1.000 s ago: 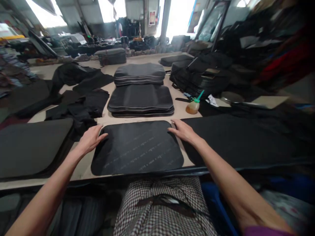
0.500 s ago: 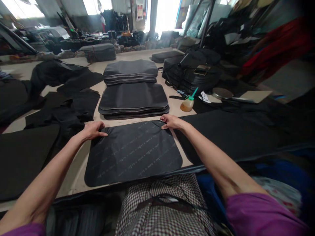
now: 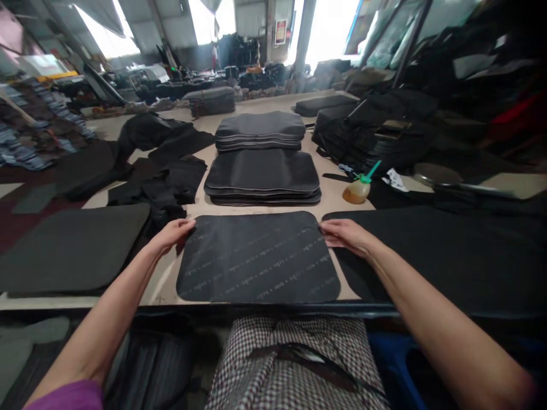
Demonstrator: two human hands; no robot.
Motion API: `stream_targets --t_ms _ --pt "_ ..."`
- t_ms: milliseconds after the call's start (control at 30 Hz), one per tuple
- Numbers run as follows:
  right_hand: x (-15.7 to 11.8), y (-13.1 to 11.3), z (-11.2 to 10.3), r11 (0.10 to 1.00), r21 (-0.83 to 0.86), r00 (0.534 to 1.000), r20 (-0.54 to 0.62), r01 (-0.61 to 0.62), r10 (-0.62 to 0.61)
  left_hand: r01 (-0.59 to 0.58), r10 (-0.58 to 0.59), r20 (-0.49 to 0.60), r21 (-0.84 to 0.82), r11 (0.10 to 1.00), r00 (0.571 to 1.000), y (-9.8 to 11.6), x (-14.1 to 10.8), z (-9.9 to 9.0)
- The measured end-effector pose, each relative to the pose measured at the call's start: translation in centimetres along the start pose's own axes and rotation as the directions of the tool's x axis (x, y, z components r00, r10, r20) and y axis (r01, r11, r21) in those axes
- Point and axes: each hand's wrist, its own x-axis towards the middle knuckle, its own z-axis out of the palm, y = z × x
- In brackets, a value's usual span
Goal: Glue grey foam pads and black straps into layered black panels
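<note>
A black rounded panel (image 3: 258,259) with slanted rows of pale print lies in front of me at the table's near edge. My left hand (image 3: 178,232) pinches its far left corner between thumb and fingers. At the far right corner, my right hand (image 3: 344,234) grips the side edge, fingertips pressed together. Just beyond the panel stands a stack of plain black panels (image 3: 262,173), with a second stack of panels (image 3: 260,126) behind it.
Black sheets (image 3: 444,245) cover the table on the right, near a squeeze bottle (image 3: 358,188) of amber liquid with a green nozzle. On the left are a dark panel (image 3: 72,247) and crumpled black fabric (image 3: 164,188). A black bag-like pile (image 3: 371,134) stands at the back right.
Both hands have shifted from the panel's far edge, where its corners were creased, outward to its side edges. The panel now lies flatter. My view has turned left.
</note>
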Motion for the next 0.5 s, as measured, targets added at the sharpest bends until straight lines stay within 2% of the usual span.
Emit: stream_targets --t_ms 100,167,233,333,400,500 --pt "-3.8 2.4 0.5 0.988 0.147 0.997 0.061 -0.051 0.042 0.066 -0.069 -0.017 -0.174 0.983 0.997 -2.5 -4.4 0.8" --pt "-5.7 3.7 1.3 0.953 0.28 0.987 0.138 -0.119 0.082 0.161 -0.157 0.039 -0.332 0.929 0.987 -3.6 -7.0 1.9" --pt "-6.9 4.4 2.4 0.92 0.363 0.981 0.167 -0.15 0.094 0.244 -0.224 0.097 -0.407 0.88 0.97 -3.9 -8.7 3.0" --pt "-7.8 3.9 4.0 0.919 0.389 0.995 0.089 -0.068 0.036 0.26 -0.24 0.102 -0.42 0.87 0.966 -2.9 -10.0 4.2" --pt "-8.4 2.7 4.5 0.924 0.383 0.998 0.053 0.015 -0.038 0.213 -0.2 0.076 -0.419 0.883 0.977 -1.5 -10.4 4.4" --pt "-9.7 0.2 4.1 0.925 0.367 0.988 0.075 0.095 -0.131 0.109 -0.096 0.053 -0.416 0.903 0.994 1.3 -10.7 3.8"
